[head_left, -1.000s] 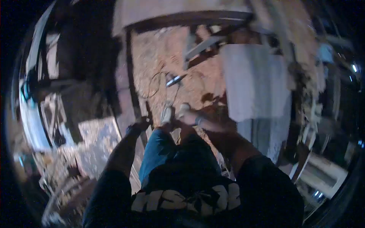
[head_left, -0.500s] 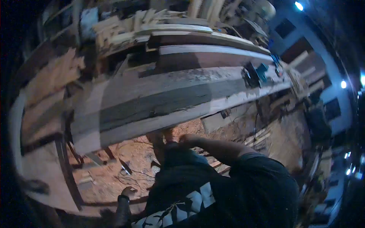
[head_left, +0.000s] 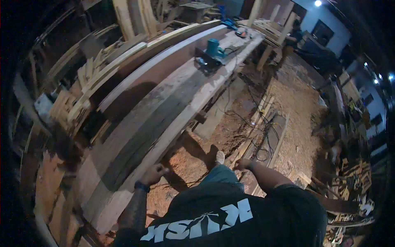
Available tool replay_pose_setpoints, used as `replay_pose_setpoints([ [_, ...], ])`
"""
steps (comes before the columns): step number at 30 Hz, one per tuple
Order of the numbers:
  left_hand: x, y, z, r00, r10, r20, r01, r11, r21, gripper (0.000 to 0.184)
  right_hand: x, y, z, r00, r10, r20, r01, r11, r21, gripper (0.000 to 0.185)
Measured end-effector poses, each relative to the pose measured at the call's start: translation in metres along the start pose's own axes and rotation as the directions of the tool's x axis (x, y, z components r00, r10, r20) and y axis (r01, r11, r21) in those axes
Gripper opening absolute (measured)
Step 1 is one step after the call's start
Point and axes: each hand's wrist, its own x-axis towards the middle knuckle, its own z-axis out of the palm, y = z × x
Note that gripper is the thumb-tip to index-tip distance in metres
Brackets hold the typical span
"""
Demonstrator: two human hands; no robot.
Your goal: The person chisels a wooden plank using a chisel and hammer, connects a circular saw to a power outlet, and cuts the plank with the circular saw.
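Observation:
My left hand point(head_left: 151, 175), with a dark band at the wrist, is beside the near edge of a long, thick wooden plank point(head_left: 152, 119). Its fingers look loose, and nothing shows in them; whether it touches the wood I cannot tell. Over the floor to the right of my leg hangs my right hand point(head_left: 242, 164), small and dim, its fingers partly visible and no object seen in it. Farther along the plank stands a teal power tool point(head_left: 213, 48) on a dark base, its exact kind unclear. Dark stained bands run along the plank's top.
Boards point(head_left: 164, 53) lean behind the plank. Cables point(head_left: 265, 142) loop over timber lengths point(head_left: 269, 136) on the right-hand floor, among sawdust point(head_left: 302, 123). A blue tool point(head_left: 228, 24) lies at the plank's far end. Offcuts point(head_left: 341, 193) are piled at far right.
My view has turned to the right, so the plank now runs diagonally away. My left hand has come up beside the plank's edge; my right hand has moved out from in front of my body.

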Motion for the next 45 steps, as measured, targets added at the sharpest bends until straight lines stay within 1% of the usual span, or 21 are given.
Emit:
replay_pose_setpoints([
  [1, 0.014, 0.073, -0.011, 0.997, -0.07, 0.046, 0.07, 0.998, -0.005, 0.035, -0.001, 0.018, 0.01, 0.998, -0.008, -0.057, 0.01, 0.999, 0.041, 0.061],
  [4, 0.132, 0.102, 0.002, 0.976, 0.193, 0.1, -0.199, 0.979, 0.053, 0.033, -0.024, 0.058, 0.017, 0.997, -0.069, 0.021, 0.065, 0.988, 0.14, 0.057],
  [7, 0.214, 0.172, 0.025, 0.963, 0.238, 0.124, -0.247, 0.967, 0.062, 0.034, -0.018, 0.124, 0.032, 0.982, -0.097, 0.159, 0.052, 0.963, 0.265, 0.055],
  [9, 0.265, 0.2, 0.05, 0.959, 0.212, 0.189, -0.237, 0.964, 0.119, 0.036, -0.008, 0.175, 0.052, 0.995, -0.002, 0.103, -0.035, 0.933, 0.357, 0.054],
  [11, 0.315, 0.221, 0.078, 0.949, 0.198, 0.244, -0.24, 0.958, 0.159, 0.038, 0.011, 0.229, 0.057, 0.992, -0.116, 0.048, 0.103, 0.971, 0.218, 0.047],
  [12, 0.341, 0.226, 0.094, 0.94, 0.201, 0.277, -0.255, 0.951, 0.174, 0.039, 0.008, 0.243, 0.043, 0.978, 0.064, 0.196, -0.156, 0.852, 0.5, 0.039],
  [14, 0.373, 0.251, 0.119, 0.909, 0.161, 0.383, -0.248, 0.95, 0.188, 0.044, 0.024, 0.283, 0.032, 0.994, 0.005, 0.106, -0.048, 0.912, 0.408, 0.044],
  [17, 0.431, 0.289, 0.146, 0.823, 0.237, 0.517, -0.388, 0.898, 0.206, 0.046, 0.006, 0.271, -0.062, 0.977, 0.214, -0.006, -0.184, 0.852, 0.489, 0.044],
  [18, 0.465, 0.275, 0.163, 0.827, 0.306, 0.472, -0.438, 0.877, 0.199, 0.044, 0.002, 0.274, -0.078, 0.96, 0.27, -0.071, -0.152, 0.718, 0.679, 0.044],
  [19, 0.496, 0.27, 0.175, 0.823, 0.278, 0.496, -0.341, 0.939, 0.039, 0.043, -0.001, 0.276, -0.092, 0.934, 0.335, -0.121, -0.091, 0.553, 0.828, 0.044],
  [20, 0.516, 0.283, 0.179, 0.852, 0.181, 0.49, -0.225, 0.974, 0.03, 0.043, -0.001, 0.275, -0.115, 0.931, 0.365, -0.027, -0.184, 0.533, 0.826, 0.045],
  [21, 0.535, 0.296, 0.182, 0.871, 0.083, 0.485, -0.106, 0.994, 0.021, 0.043, -0.004, 0.271, -0.136, 0.929, 0.364, -0.071, -0.163, 0.573, 0.803, 0.046],
  [23, 0.576, 0.305, 0.195, 0.885, 0.097, 0.455, -0.033, 0.989, -0.147, 0.044, -0.013, 0.258, -0.173, 0.925, 0.35, -0.15, -0.123, 0.648, 0.752, 0.047],
  [27, 0.626, 0.341, 0.199, 0.938, 0.068, 0.339, 0.01, 0.975, -0.223, 0.045, -0.002, 0.262, -0.222, 0.969, 0.225, -0.099, -0.054, 0.59, 0.806, 0.05],
  [28, 0.648, 0.335, 0.206, 0.93, 0.129, 0.345, 0.004, 0.933, -0.359, 0.055, -0.004, 0.26, -0.243, 0.96, 0.19, -0.208, 0.043, 0.629, 0.776, 0.051],
  [31, 0.673, 0.359, 0.208, 0.976, 0.039, 0.214, 0.063, 0.89, -0.451, 0.07, 0.038, 0.304, -0.3, 0.964, 0.155, -0.218, -0.007, 0.829, 0.56, 0.052],
  [32, 0.687, 0.363, 0.21, 0.98, 0.024, 0.198, 0.067, 0.896, -0.439, 0.086, 0.046, 0.302, -0.338, 0.946, 0.128, -0.297, 0.065, 0.824, 0.563, 0.049],
  [34, 0.701, 0.374, 0.208, 0.978, 0.029, 0.206, 0.085, 0.848, -0.523, 0.09, 0.068, 0.298, -0.425, 0.909, 0.058, -0.413, 0.127, 0.905, 0.406, 0.046],
  [38, 0.745, 0.374, 0.206, 0.997, 0.064, 0.031, -0.037, 0.844, -0.536, 0.101, 0.144, 0.276, -0.588, 0.885, -0.022, -0.465, 0.311, 0.771, 0.556, 0.041],
  [41, 0.756, 0.381, 0.192, 1.0, 0.02, 0.001, -0.017, 0.874, -0.485, 0.108, 0.214, 0.247, -0.669, 0.928, -0.058, -0.367, 0.354, 0.44, 0.825, 0.039],
  [45, 0.757, 0.405, 0.169, 0.995, 0.088, 0.05, -0.058, 0.901, -0.429, 0.105, 0.302, 0.196, -0.724, 0.899, -0.294, -0.323, 0.435, 0.53, 0.728, 0.037],
])
